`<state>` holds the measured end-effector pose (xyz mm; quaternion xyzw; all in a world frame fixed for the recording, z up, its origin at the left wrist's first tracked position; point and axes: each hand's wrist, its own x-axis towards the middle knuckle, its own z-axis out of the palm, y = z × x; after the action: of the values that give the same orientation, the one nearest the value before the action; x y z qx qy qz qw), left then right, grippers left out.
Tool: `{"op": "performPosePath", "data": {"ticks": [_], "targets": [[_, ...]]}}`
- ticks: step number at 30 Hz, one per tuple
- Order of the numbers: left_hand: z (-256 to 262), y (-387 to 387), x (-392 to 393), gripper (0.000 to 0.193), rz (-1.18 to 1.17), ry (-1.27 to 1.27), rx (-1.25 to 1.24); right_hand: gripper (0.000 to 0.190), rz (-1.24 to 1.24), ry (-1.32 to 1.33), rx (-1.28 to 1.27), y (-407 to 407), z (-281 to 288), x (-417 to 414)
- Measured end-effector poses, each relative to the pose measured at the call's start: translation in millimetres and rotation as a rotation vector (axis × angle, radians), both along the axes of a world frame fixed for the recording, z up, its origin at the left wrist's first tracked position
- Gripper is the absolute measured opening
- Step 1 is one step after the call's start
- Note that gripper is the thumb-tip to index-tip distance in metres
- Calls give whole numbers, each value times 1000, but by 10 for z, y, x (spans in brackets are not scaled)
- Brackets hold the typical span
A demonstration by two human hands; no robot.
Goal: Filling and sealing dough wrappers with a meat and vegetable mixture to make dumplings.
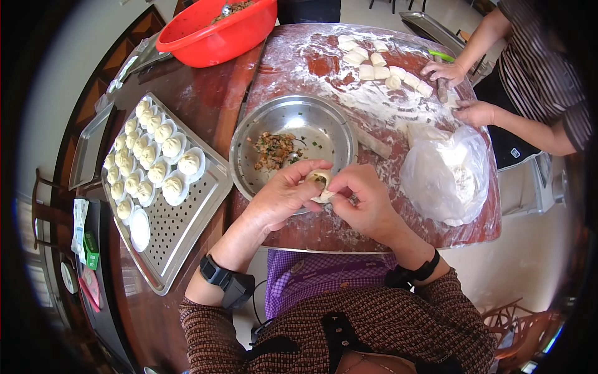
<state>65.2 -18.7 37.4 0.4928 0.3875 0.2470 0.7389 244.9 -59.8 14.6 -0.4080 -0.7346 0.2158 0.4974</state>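
Note:
My left hand (285,192) cups a partly closed dough bun (320,179), with dark filling showing in its opening. The fingers of my right hand (363,198) pinch the bun's edge from the right. Both hands are over the near rim of a steel bowl (240,122), which holds meat filling with green bits (272,148) and a spoon, partly hidden. To the left, a perforated metal tray (175,238) bears rows of pleated buns (171,147) on paper rounds. One paper round (140,229) near its lower edge carries no bun.
A red plastic basin (219,39) stands at the back left. Cut dough pieces (381,72) lie on the floured table (299,233). A rolling pin (371,141) is right of the bowl, beside a plastic bag with dough (444,177). A co-worker's hands (474,113) work dough at the right.

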Motion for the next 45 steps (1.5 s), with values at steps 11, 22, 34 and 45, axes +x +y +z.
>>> {"op": "performPosePath", "data": {"ticks": [11,22,34,45], "targets": [[22,-39,60,38,77,-74,-25,23,2,-18,-8,-61,41,-2],[-19,-26,20,37,-23,9,187,22,18,-209,96,-27,83,54],[112,51,-33,46,-197,213,361,22,67,-282,59,-32,180,46],[98,127,-174,56,-113,-161,-141,22,-47,52,-130,-65,16,32]]}}
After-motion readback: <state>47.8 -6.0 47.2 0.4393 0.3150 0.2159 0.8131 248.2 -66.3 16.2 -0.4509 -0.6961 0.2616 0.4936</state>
